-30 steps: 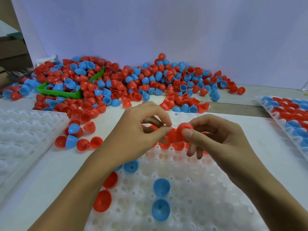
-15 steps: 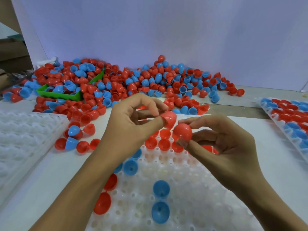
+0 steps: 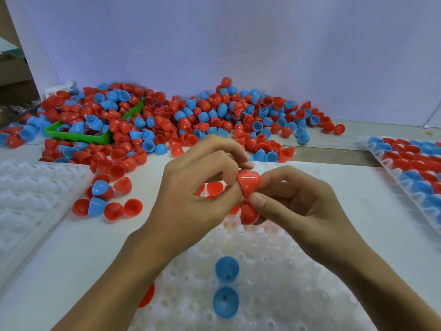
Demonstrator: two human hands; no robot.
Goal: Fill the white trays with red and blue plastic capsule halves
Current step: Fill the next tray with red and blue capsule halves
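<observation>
Plain pale lavender wall point(image 3: 262, 44), white tabletop point(image 3: 71, 254), soft even light

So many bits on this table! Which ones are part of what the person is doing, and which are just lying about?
Part of the job:
- left hand and right hand, gripping red capsule halves
- white tray below the hands, holding two blue halves
- pile of red and blue halves
- filled tray at right
- empty tray at left

Lying about:
- green bin
- white backboard
</observation>
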